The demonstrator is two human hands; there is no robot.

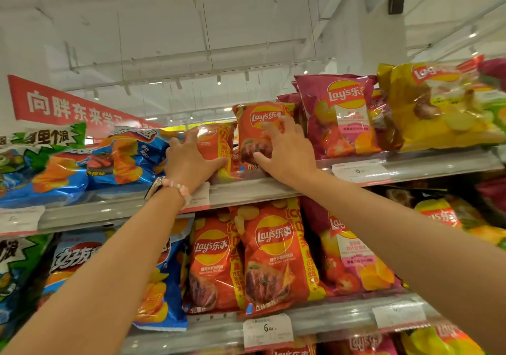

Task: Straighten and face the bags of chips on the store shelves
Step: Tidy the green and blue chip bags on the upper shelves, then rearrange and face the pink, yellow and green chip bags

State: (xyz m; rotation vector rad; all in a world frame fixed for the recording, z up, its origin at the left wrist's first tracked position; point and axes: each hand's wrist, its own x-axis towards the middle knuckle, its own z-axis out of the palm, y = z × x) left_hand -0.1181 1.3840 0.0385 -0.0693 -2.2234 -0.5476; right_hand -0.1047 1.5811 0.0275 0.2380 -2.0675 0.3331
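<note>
Two orange Lay's chip bags stand on the top shelf. My left hand grips the left orange bag, thumb on its front and fingers curled over its left edge. My right hand lies spread on the front of the right orange bag, which stands upright and faces forward. A pink bead bracelet and a watch sit on my left wrist.
Left of the orange bags lie tilted blue bags. To their right stand a magenta Lay's bag and a yellow one. The shelf below holds more orange, blue and magenta bags behind price tags. A red banner hangs at the left.
</note>
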